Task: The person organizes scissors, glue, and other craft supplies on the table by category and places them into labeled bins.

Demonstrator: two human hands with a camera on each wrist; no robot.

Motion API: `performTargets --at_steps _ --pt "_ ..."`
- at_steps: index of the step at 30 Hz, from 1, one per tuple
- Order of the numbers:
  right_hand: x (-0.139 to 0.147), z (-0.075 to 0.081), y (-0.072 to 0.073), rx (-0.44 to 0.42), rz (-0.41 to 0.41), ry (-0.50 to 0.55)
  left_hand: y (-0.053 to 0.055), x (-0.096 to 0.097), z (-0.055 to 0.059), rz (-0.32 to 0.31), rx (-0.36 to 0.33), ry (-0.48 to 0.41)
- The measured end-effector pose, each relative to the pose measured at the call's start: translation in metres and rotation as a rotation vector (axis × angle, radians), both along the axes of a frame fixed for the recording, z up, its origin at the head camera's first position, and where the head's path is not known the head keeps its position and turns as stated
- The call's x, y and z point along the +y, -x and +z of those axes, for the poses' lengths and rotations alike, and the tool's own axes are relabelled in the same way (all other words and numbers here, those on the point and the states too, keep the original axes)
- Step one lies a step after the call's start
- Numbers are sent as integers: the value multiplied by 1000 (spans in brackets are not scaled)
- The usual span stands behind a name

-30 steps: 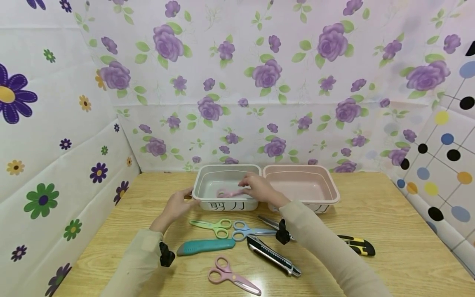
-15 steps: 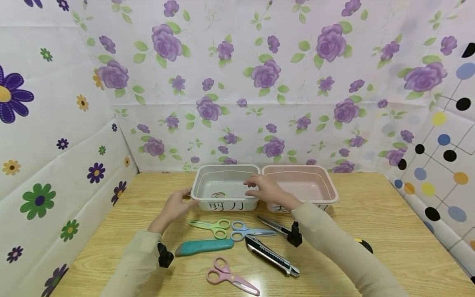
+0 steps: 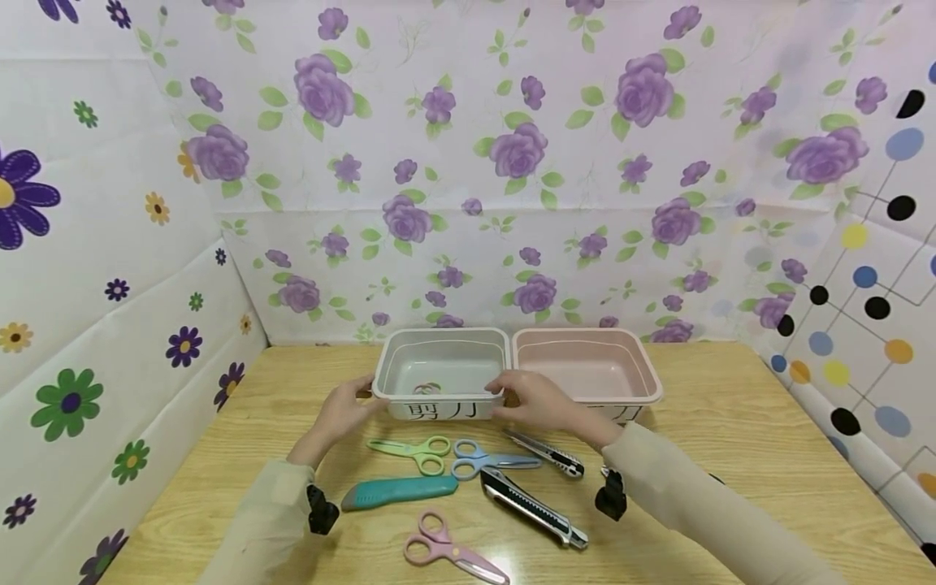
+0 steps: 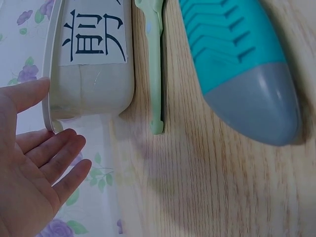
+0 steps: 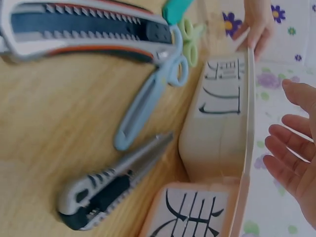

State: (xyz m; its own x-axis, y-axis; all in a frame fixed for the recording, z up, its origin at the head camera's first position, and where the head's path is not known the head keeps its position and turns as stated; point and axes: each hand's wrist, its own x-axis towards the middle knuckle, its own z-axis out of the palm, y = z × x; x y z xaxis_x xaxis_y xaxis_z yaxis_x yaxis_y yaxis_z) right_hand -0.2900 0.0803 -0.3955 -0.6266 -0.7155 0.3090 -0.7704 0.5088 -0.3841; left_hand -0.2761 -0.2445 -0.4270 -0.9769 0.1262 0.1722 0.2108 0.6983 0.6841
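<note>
My left hand (image 3: 344,416) is at the left front corner of the grey bin (image 3: 380,357), its thumb (image 4: 34,94) touching the rim and its slightly bent fingers beside it. My right hand (image 3: 537,400) is at the bin's right front corner with nothing in its grasp; in the right wrist view its loosely spread fingers (image 5: 291,140) hang by the rim. Inside the grey bin, pink and green scissor handles (image 3: 427,389) peek over the front wall. Its front bears a label with black characters (image 3: 449,410). To the right stands a pink bin (image 3: 651,378), also labelled.
In front lie green scissors (image 3: 417,451), blue scissors (image 3: 497,461), pink scissors (image 3: 453,552), a teal utility knife (image 3: 402,491), a black-and-silver utility knife (image 3: 534,508) and a smaller silver one (image 3: 548,452). Floral cloth (image 3: 468,162) hangs behind the wooden table (image 3: 241,455).
My right hand has let the pink scissors go into the grey bin, then come down to that bin's right front corner. My left hand has stayed at the left corner.
</note>
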Motion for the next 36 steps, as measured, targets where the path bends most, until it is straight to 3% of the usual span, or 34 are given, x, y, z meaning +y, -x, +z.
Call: performTargets --at_steps 6,12,20,36 --pt "3 -3 -23 -67 38 35 0 0 0 -5 0 -4" --pt "2 -16 -45 -96 79 17 1 0 1 8 -8 -11" --pt "-6 -38 -79 -269 112 4 1 -2 0 -5 -12 0" --pt "-10 -60 -113 -302 147 -61 1 -1 -1 -10 2 8"
